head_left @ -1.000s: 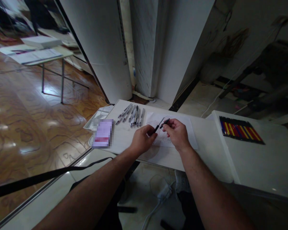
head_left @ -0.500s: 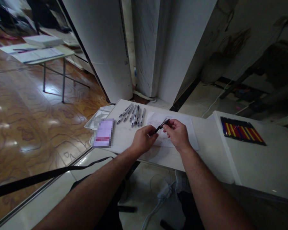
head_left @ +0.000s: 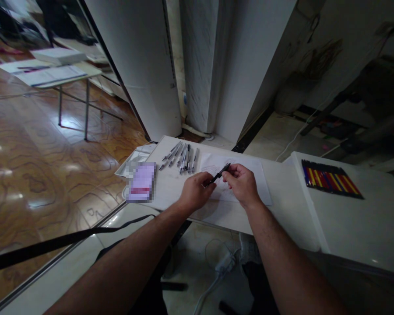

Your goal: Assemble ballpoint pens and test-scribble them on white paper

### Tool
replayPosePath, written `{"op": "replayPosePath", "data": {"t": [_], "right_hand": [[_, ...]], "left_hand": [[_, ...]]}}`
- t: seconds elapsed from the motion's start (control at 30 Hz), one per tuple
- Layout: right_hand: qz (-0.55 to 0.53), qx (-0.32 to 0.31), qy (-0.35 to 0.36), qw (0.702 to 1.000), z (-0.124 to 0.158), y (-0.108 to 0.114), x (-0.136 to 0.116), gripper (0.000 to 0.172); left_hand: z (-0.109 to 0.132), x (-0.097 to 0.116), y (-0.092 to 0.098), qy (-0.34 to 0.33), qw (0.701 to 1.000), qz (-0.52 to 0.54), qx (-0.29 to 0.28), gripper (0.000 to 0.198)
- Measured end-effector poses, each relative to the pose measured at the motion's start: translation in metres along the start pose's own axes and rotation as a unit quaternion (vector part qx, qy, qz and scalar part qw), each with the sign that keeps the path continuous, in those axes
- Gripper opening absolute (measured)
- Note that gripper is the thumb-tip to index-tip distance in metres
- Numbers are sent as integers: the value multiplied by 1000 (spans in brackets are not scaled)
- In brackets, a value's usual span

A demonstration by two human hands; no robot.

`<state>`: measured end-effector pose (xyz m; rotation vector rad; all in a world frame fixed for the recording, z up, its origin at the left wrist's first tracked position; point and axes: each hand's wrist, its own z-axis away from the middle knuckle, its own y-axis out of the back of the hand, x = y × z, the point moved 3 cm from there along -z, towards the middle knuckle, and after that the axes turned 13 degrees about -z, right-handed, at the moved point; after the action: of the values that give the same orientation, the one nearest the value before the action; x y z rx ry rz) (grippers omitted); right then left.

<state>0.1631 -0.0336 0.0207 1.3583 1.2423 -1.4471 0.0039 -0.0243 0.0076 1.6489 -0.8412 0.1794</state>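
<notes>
A black pen [head_left: 220,171] is held slantwise above a sheet of paper, its upper end toward the right. My left hand [head_left: 198,189] pinches its lower end between thumb and fingers. Close to the pen's upper part, my right hand [head_left: 241,180] grips it with thumb and forefinger. Beneath both hands lies the white paper [head_left: 261,181] with handwriting or scribbled lines on it. Several clear pens with dark parts [head_left: 184,158] lie in a loose group on the table, left of the paper.
A blurred-out purple object [head_left: 142,181] rests at the left edge of the white table [head_left: 170,188]. On the higher surface at right is a pack of coloured pens [head_left: 331,178]. A white power strip [head_left: 226,264] with cable is on the floor below. A folding table [head_left: 92,72] stands far left.
The pen between my hands now looks like one continuous dark length; before, a lighter stretch showed near my right fingers. Both hands have barely moved.
</notes>
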Motion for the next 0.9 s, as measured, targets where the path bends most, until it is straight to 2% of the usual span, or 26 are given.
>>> {"op": "replayPosePath", "data": {"t": [0.37,0.47,0.63,0.9], "right_hand": [[7,3,3,1000,0,0,1,19],[-14,32,6,999,-2,2,0,22],[-55,97,26,993,-6,13,-6,35],[-110,130,20,985,-7,22,-11,19]], "left_hand": [[1,-2,-1,5,1000,1,4,4],[0,-2,-1,6,1000,4,10,4],[0,-4,-2,3,1000,7,21,7],[0,-5,-1,2,1000,-2,29,11]]}}
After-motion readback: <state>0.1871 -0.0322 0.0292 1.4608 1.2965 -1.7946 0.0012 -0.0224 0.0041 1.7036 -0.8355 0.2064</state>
